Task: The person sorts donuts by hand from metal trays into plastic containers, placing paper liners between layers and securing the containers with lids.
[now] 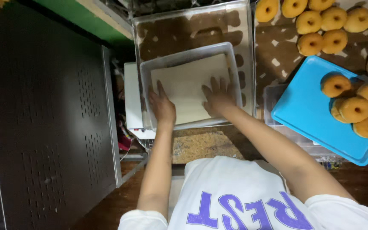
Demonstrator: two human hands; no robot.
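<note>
Two hands — left hand (162,106), right hand (218,97) — flat on one paper sheet (188,85).

We see a clear plastic tray (190,57), rectangular with rounded corners, sitting level on a larger clear tray whose liner is stained brown. Inside it lies a cream paper sheet (188,83), flat, turned slightly askew to the walls and covering most of the floor. Our left hand (162,106) presses its near left part, our right hand (219,97) its right side, fingers spread.
</note>
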